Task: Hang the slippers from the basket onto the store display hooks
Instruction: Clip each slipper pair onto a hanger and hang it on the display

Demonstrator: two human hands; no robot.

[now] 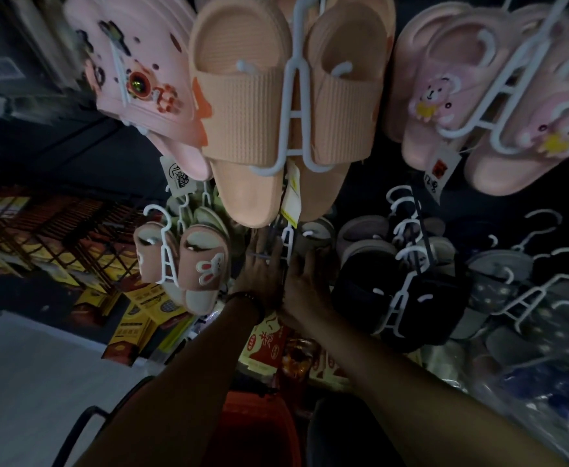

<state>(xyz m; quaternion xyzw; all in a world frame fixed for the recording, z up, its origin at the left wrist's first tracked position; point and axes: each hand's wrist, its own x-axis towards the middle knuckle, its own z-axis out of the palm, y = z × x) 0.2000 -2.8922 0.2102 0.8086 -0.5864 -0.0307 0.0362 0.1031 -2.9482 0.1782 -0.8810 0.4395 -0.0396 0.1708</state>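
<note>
Red plastic basket (256,429) lowest, nearest. Left hand (259,278) and right hand (305,291) side by side at white plastic hanger (288,242) carrying grey slippers (315,230) on rack. Grip unreadable, too dark. Peach ribbed slides (242,109) hang above.

Stacked yellow boxes (141,318) lower left; red packet (264,345) beside them; pale floor (23,365) beneath.

Both forearms are bare down to the fingers, the left hand (259,276) has a dark bracelet (246,297) of small round beads sitting close round its wrist, and the right hand (305,288) wears nothing.
</note>
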